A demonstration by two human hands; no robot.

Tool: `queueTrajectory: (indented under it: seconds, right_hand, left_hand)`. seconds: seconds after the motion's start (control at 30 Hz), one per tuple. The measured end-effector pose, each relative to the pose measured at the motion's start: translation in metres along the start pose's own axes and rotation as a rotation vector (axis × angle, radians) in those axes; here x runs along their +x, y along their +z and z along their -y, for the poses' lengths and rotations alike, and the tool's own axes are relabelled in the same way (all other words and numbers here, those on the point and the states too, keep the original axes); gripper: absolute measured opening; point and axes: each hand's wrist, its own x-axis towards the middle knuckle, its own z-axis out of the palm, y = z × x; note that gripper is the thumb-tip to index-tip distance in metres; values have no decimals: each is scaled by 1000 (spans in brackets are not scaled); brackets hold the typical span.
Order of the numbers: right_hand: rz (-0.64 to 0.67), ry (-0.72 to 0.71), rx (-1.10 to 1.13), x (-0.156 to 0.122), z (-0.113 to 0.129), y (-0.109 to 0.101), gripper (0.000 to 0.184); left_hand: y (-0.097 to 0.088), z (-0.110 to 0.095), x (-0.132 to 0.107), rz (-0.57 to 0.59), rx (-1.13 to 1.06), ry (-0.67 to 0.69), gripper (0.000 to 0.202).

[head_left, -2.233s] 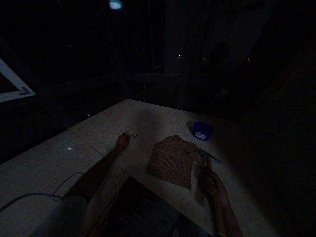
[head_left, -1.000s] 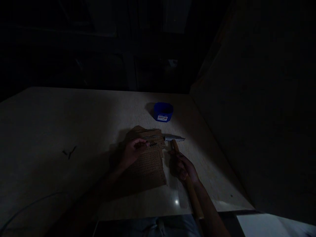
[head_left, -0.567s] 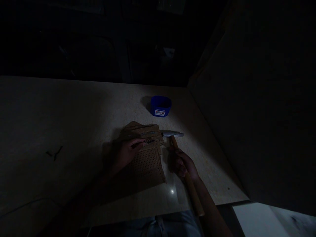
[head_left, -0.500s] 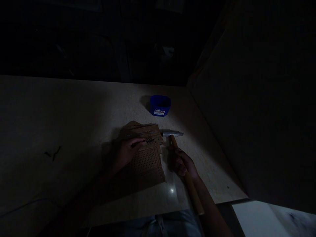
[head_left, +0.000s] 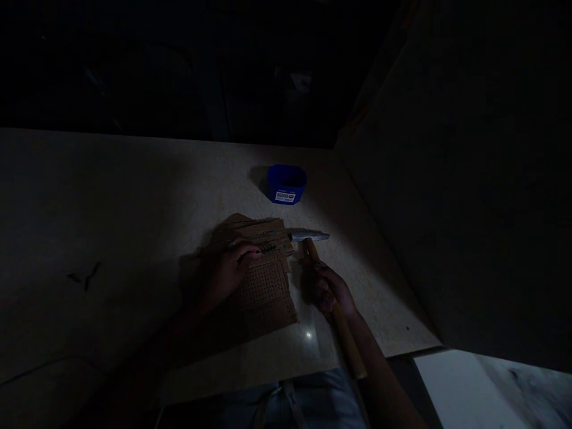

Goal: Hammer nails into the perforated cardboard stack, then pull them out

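My right hand (head_left: 328, 289) is wrapped round the wooden handle of a hammer (head_left: 342, 328), just below its metal head. The head lies at the right edge of a stack of torn cardboard pieces (head_left: 266, 310). The top piece bears rows of small dark holes. My left hand (head_left: 230, 268) rests on the stack's left side, its fingers pinched together. What they hold is too dark to make out. Beside those fingertips, a short row of thin dark spikes (head_left: 268, 245) sits on the cardboard.
A blue plastic tub (head_left: 286, 186) with a white label stands behind the cardboard on the pale tabletop (head_left: 201, 185). Small dark pieces (head_left: 92, 276) lie at the left. A thin cable (head_left: 40, 366) runs near the front left. A dark panel (head_left: 469, 196) rises at the right.
The whole view has shifted slightly, so things appear a little higher and further left. My left fingers have closed further over a dark thin piece that showed before. The hammer keeps its place.
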Motion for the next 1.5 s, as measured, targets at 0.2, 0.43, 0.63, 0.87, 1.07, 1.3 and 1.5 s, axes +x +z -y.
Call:
queueTrajectory:
  seconds: [0.2, 0.43, 0.63, 0.87, 1.07, 1.3, 1.5]
  right_hand:
    - [25, 12, -2, -1, 2, 5, 24]
    - [-3, 23, -31, -2, 4, 7, 27]
    - [-157, -76, -279, -3, -4, 10, 40]
    - [-184, -327, -1106, -48, 1, 61, 38]
    - [-53, -367, -1406, -62, -4, 97, 39]
    - [-113, -235, -1441, -36, -15, 84, 42]
    - [-133, -299, -1301, -40, -17, 78, 42]
  left_hand:
    - [5, 5, 0, 6, 22, 10, 24]
    - [12, 10, -5, -39, 112, 73, 26]
    - [18, 15, -8, -47, 157, 88, 27]
    - [21, 12, -9, -69, 212, 170, 24]
    - [22, 14, -12, -74, 234, 180, 24]
    - [22, 11, -10, -27, 207, 166, 20]
    - [20, 7, -10, -8, 191, 124, 20]
